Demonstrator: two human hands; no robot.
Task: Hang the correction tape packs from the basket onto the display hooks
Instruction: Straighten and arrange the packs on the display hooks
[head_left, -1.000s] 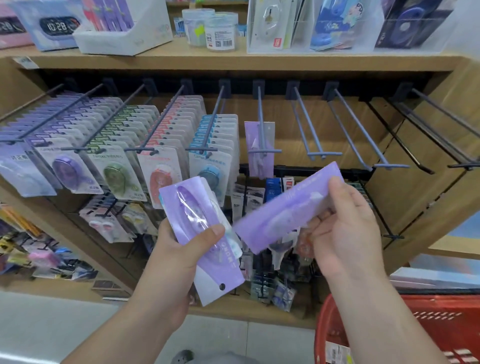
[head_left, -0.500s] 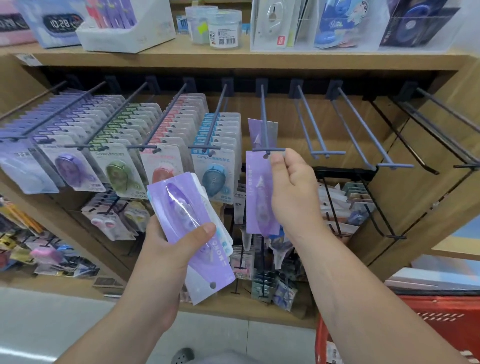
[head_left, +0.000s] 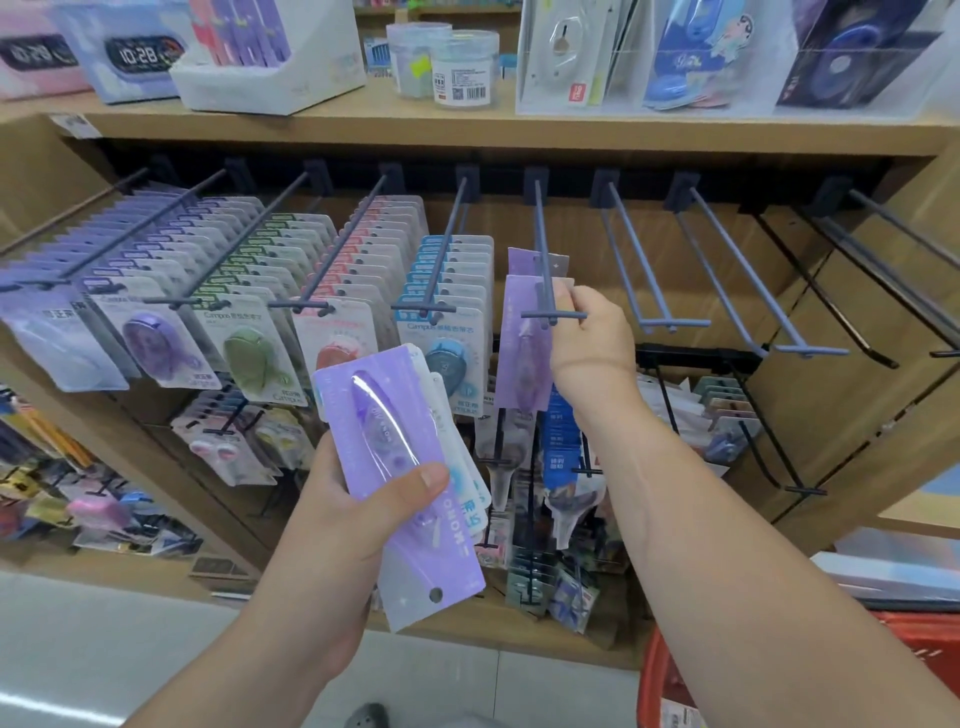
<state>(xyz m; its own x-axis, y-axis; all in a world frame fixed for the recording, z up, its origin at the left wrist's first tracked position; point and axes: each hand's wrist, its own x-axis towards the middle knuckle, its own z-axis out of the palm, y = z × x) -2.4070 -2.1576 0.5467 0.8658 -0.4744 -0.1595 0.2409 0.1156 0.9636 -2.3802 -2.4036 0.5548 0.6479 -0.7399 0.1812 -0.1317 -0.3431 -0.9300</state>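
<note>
Since half a second ago, the purple correction tape pack (head_left: 522, 353) has slid off the tip of the display hook (head_left: 543, 249) and now hangs on it behind the crossbar, just in front of another purple pack (head_left: 519, 260) further back. The right hand (head_left: 587, 338) pinches the hanging pack's top right corner between curled fingers and thumb, right beside the crossbar's end. The left hand (head_left: 332, 514) grips a fanned stack of packs (head_left: 384, 426) low in front of the rack, thumb across the top purple one, which reads "MONO". To the left the hooks are packed tight with "Campus" cards, the nearest row blue (head_left: 447, 343); to the right bare hooks (head_left: 644, 270) leave open gaps between them. The red basket (head_left: 670, 675) shows at the lower right edge. On the wooden shelf (head_left: 467, 130) above, a clock (head_left: 137, 54) reads 10:28.
</note>
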